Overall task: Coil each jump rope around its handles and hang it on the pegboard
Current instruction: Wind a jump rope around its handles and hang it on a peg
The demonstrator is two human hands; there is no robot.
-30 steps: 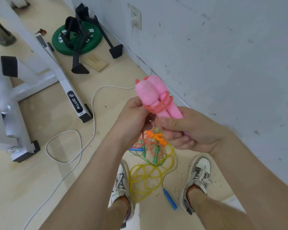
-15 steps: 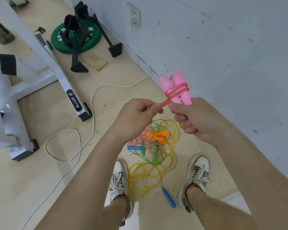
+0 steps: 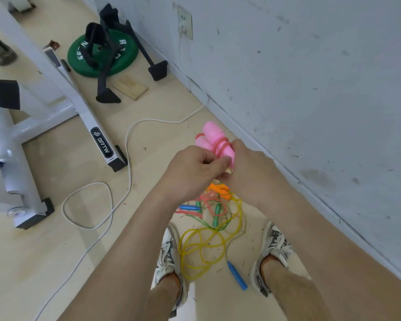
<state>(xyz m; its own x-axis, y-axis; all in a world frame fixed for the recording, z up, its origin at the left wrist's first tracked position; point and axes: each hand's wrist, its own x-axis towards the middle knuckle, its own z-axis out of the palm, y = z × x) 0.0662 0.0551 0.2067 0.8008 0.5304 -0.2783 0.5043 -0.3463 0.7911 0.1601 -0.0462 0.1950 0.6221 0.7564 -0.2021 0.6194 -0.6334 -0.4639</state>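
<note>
Two pink jump-rope handles (image 3: pixel 212 137) stick up side by side between my hands, with a pink-red cord wound round them. My right hand (image 3: pixel 248 169) grips their lower part. My left hand (image 3: pixel 195 169) pinches the cord just beside them. On the floor between my feet lies a tangle of other jump ropes (image 3: pixel 212 218): a yellow cord in loops, orange, green and blue handles. One blue handle (image 3: pixel 237 275) lies apart near my right shoe. No pegboard is in view.
A grey wall (image 3: pixel 310 89) runs along the right. A white machine frame (image 3: pixel 63 93) stands at the left, a green weight plate (image 3: pixel 102 54) with black stands behind it. A white cable (image 3: pixel 127 163) snakes over the floor. A small wooden block (image 3: pixel 130 87) lies nearby.
My hands have come together and dropped lower; the left hand, which pulled the cord out sideways half a second ago, is now close against the handles.
</note>
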